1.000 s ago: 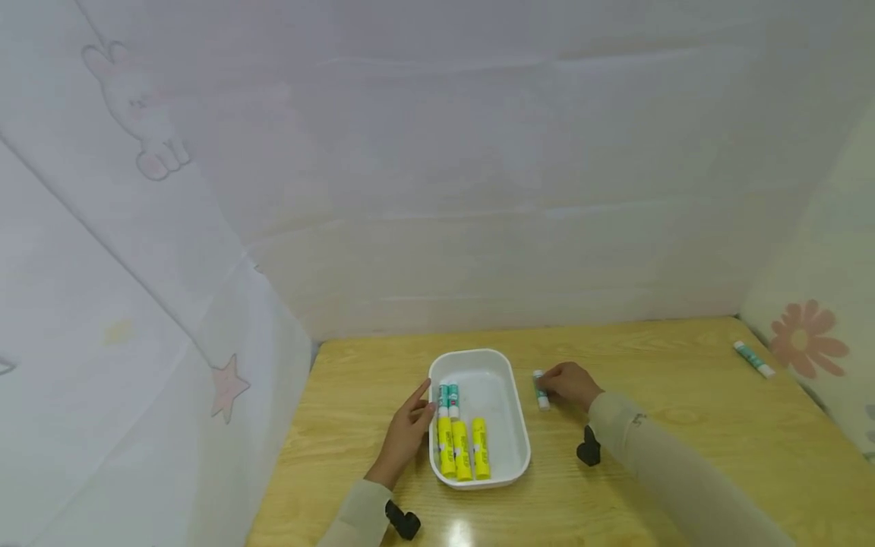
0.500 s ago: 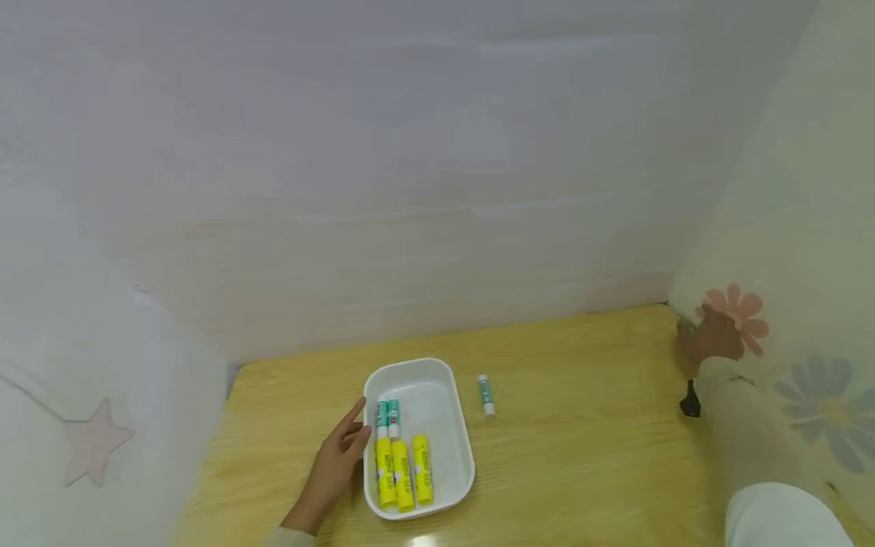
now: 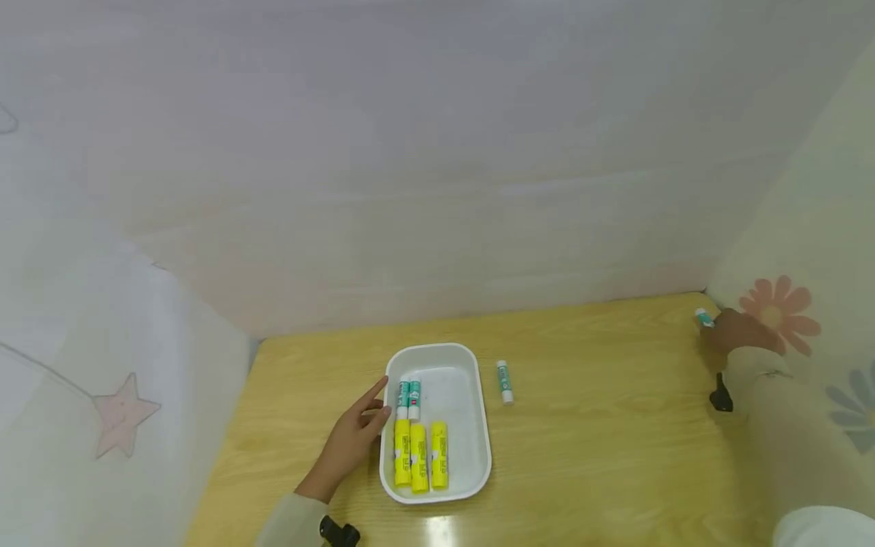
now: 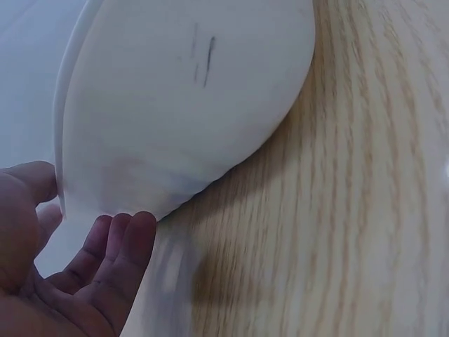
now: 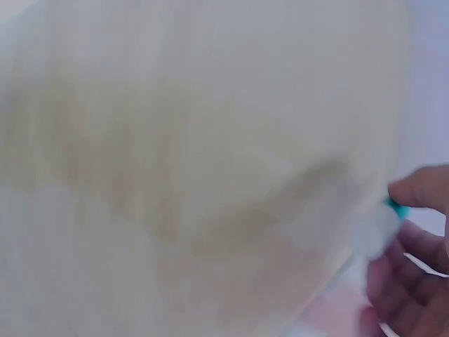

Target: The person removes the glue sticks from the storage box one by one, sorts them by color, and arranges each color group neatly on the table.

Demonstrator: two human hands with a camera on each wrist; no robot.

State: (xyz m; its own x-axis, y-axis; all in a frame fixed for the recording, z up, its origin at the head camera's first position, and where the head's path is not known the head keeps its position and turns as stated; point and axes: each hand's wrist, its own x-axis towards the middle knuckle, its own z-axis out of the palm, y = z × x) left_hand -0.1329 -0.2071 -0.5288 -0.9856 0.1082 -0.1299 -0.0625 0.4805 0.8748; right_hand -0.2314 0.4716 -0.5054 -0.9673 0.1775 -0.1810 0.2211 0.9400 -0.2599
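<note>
My left hand (image 3: 352, 441) rests against the left side of a white plastic tray (image 3: 484, 425), its fingers relaxed against the outer wall (image 4: 189, 105) in the left wrist view. In the tray, two small teal-and-white glue sticks (image 3: 414, 399) lie above several yellow glue sticks (image 3: 419, 460). Far to the right, by the table's back corner, my right hand (image 3: 741, 331) pinches another teal-and-white glue stick (image 3: 704, 317) between thumb and fingers. Its white end (image 5: 374, 232) shows blurred in the right wrist view. One more such glue stick (image 3: 504, 382) lies on the table, right of the tray.
The wooden table (image 3: 601, 441) meets a pale cloth backdrop (image 3: 437, 190) at its back edge. Another cloth panel with a pink flower (image 3: 782, 311) stands close beside the right hand.
My right hand has left the glue stick by the tray, reached to the far right corner and taken the one there, now slightly off its spot. The left hand stays at the tray.
</note>
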